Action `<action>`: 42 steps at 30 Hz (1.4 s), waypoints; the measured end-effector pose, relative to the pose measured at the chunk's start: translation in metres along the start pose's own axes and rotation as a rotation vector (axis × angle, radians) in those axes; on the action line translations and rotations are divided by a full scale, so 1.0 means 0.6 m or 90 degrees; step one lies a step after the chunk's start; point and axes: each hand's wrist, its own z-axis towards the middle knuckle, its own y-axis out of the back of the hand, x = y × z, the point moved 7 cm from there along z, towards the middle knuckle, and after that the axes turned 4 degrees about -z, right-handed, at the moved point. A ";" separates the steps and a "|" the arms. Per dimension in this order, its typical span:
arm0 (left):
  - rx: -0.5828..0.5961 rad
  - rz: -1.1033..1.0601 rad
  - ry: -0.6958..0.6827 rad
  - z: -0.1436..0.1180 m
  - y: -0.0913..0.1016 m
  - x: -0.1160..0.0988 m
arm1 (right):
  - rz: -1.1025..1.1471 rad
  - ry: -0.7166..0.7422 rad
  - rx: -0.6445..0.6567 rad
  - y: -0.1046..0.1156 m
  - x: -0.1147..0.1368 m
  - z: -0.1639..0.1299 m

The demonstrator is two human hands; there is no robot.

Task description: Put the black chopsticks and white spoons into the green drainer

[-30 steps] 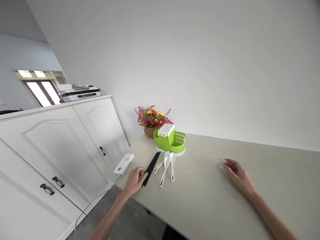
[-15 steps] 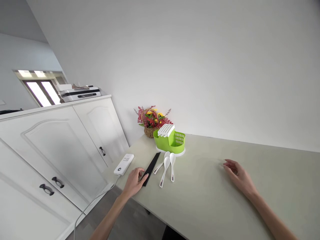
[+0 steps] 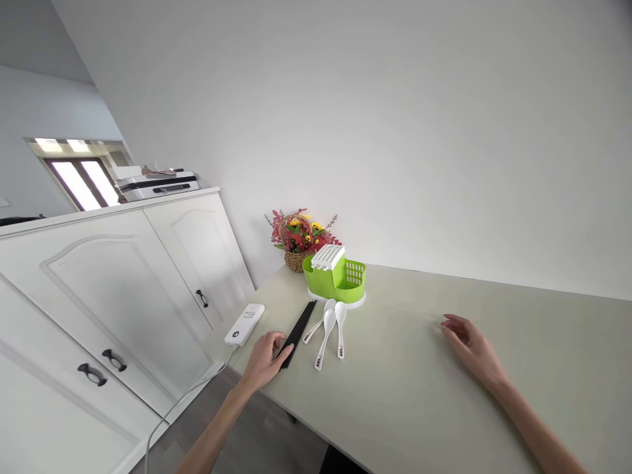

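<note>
My left hand (image 3: pixel 264 359) rests at the near end of a bundle of black chopsticks (image 3: pixel 299 331). Its thumb lies against the chopsticks, and its fingers curl loosely on their left with a gap to the thumb. Right of the bundle, three white spoons (image 3: pixel 324 339) lie fanned out on the table, bowls pointing away from me. Behind them stands a green utensil caddy (image 3: pixel 323 284) with a white slotted top and a white base. Far to the right, my right hand (image 3: pixel 471 347) rests on the tabletop, fingers apart and holding nothing.
A white power bank (image 3: pixel 245 324) with a cable lies on the table's left side. A wicker basket of artificial flowers (image 3: pixel 295 261) stands behind the caddy. White cabinets (image 3: pixel 108 283) are at the left, and a wall (image 3: pixel 419 151) runs along the table's back.
</note>
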 end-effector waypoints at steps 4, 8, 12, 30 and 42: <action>0.020 -0.003 0.006 0.000 0.000 -0.001 | -0.007 0.003 0.002 0.001 0.002 -0.001; 0.032 -0.002 0.001 -0.001 -0.001 0.000 | -0.006 0.006 -0.007 0.003 0.003 -0.002; 0.032 -0.010 -0.003 -0.001 -0.001 0.000 | -0.003 0.009 -0.010 0.002 0.002 -0.002; 0.041 -0.027 -0.012 -0.003 0.002 0.005 | -0.002 0.007 -0.004 0.000 0.002 -0.001; 0.051 -0.036 -0.005 -0.003 0.002 0.006 | -0.004 -0.005 -0.008 0.003 0.007 -0.002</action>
